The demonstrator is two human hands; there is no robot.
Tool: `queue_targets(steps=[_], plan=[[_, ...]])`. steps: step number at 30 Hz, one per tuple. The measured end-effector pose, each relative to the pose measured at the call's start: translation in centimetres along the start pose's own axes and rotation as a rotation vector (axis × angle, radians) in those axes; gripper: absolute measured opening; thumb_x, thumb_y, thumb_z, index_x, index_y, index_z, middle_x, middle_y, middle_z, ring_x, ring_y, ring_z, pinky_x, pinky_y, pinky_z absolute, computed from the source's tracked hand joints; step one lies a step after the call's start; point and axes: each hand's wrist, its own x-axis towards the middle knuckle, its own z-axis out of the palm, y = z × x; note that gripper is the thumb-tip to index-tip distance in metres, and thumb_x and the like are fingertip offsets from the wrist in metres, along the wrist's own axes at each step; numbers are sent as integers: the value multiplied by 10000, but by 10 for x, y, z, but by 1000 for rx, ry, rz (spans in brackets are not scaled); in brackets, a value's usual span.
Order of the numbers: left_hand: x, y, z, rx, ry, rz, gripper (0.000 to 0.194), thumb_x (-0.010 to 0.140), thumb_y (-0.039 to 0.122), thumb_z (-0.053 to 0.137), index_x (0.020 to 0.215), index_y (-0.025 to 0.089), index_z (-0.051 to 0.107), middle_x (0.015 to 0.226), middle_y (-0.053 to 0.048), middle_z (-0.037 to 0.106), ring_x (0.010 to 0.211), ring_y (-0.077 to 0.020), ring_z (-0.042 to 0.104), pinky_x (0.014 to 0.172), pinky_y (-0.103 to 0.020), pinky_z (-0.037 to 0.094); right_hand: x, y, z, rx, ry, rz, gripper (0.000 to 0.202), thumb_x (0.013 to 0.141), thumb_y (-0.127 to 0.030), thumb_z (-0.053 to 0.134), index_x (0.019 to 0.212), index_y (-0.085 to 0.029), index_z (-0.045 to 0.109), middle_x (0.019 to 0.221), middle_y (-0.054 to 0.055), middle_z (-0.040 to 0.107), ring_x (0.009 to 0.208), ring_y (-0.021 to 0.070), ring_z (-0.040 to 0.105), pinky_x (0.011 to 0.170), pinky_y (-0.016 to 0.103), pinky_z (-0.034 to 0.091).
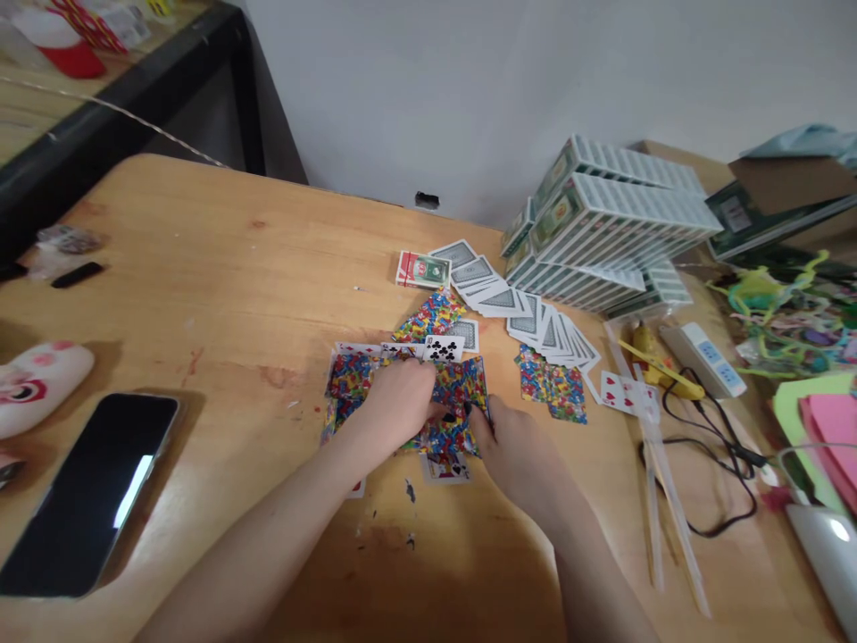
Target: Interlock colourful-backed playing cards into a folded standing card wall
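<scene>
A colourful patterned piece point(461, 393), made of card or paper in several panels, lies in the middle of the table with playing cards sticking out from under its edges. My left hand point(405, 402) is closed over its middle, fingers curled down, and what they pinch is hidden. At its right edge my right hand point(512, 451) is closed, with thumb and fingertips gripping the border. A ten of clubs point(443, 348) shows behind the left hand. Below the piece, a face card point(445, 468) peeks out.
Fanned cards point(555, 335), a banded card box point(423, 270) and loose patterned pieces point(428, 314) lie behind. Stacked card boxes point(616, 214) stand back right. On the right are a glue gun point(660, 366), glue sticks point(669, 500) and a power strip point(703, 357); a phone point(87, 491) is left.
</scene>
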Motion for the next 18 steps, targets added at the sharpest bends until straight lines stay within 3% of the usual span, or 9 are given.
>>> queue_targets(steps=[7, 18], plan=[[-2, -3, -6, -38, -62, 6, 193, 712, 301, 614, 791, 125, 597, 809, -139, 655, 776, -291, 632, 628, -341, 471, 18, -1, 19, -290, 132, -181, 189, 822, -84, 387, 887, -135, 557, 718, 117, 602, 579, 188, 584, 422, 251, 278], [-2, 1, -5, -24, -51, 25, 192, 718, 266, 614, 816, 101, 594, 834, -154, 658, 792, -294, 634, 642, -353, 484, 20, -13, 23, -237, 143, -55, 154, 831, -114, 390, 828, -117, 544, 632, 119, 590, 542, 210, 610, 420, 246, 350]])
